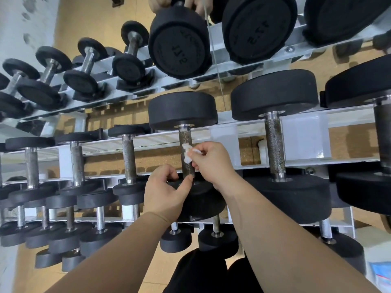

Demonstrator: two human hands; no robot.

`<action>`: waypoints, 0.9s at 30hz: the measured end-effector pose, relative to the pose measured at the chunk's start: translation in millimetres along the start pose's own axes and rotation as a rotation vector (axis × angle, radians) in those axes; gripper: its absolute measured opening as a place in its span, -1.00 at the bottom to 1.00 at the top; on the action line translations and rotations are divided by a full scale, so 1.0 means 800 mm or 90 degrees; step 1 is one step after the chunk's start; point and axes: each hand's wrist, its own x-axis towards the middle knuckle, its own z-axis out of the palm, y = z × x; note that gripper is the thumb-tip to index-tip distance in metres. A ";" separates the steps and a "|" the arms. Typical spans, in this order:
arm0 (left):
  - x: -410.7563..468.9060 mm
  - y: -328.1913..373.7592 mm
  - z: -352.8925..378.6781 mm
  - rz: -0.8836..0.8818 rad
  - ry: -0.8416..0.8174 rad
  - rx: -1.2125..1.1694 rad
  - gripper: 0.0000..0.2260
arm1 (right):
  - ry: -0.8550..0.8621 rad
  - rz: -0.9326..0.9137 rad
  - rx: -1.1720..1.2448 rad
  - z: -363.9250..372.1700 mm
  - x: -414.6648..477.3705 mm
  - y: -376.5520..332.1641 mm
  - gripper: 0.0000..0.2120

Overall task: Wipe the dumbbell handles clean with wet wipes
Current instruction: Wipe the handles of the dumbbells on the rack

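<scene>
A black dumbbell (183, 109) lies on the white rack (300, 125) in the middle of the head view, its knurled metal handle (185, 135) running towards me. My right hand (213, 163) pinches a crumpled white wet wipe (187, 153) and presses it against the right side of that handle, about halfway along. My left hand (167, 190) is at the handle's near end, thumb and fingers curled round it just above the near black weight (201, 205).
More dumbbells fill the same rack tier on both sides, such as one (275, 144) to the right and a smaller one (129, 159) to the left. A lower tier (101, 227) holds small dumbbells. A mirror (179, 43) behind reflects the rack. A blue packet (380, 275) lies at bottom right.
</scene>
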 end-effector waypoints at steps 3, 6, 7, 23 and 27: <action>0.001 0.000 0.000 -0.008 -0.004 -0.004 -0.62 | 0.070 -0.023 0.026 0.009 0.024 -0.016 -0.90; 0.001 -0.001 0.001 -0.008 -0.003 -0.006 -0.62 | 0.069 -0.048 0.012 0.007 0.036 -0.022 -0.89; 0.001 -0.002 0.001 -0.007 -0.003 -0.006 -0.62 | 0.057 -0.042 -0.004 0.004 0.032 -0.018 -0.88; 0.000 -0.003 0.003 -0.013 0.009 -0.027 -0.57 | 0.009 0.011 0.039 -0.001 0.025 -0.025 -0.85; 0.000 -0.004 0.003 -0.005 0.012 -0.023 -0.55 | -0.159 0.054 -0.241 -0.023 -0.002 -0.015 -0.82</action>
